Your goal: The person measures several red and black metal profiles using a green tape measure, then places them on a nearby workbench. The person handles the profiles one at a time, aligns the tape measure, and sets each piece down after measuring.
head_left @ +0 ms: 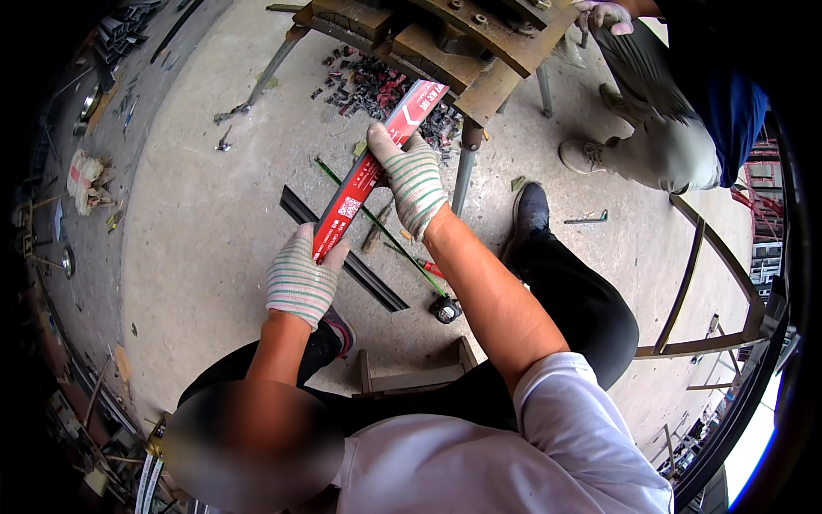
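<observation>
Together, the left hand (302,276) and right hand (411,183) pinch 1 red-faced strip (358,185) in their grip

A co-worker's grey trousers (676,150), an angular brown frame (755,319) at right, a pale crumpled bundle (83,182) at left.

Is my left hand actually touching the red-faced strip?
Touching. The head view shows the left hand gripping the red-faced strip at its lower end, between gloved thumb and fingers.
</observation>
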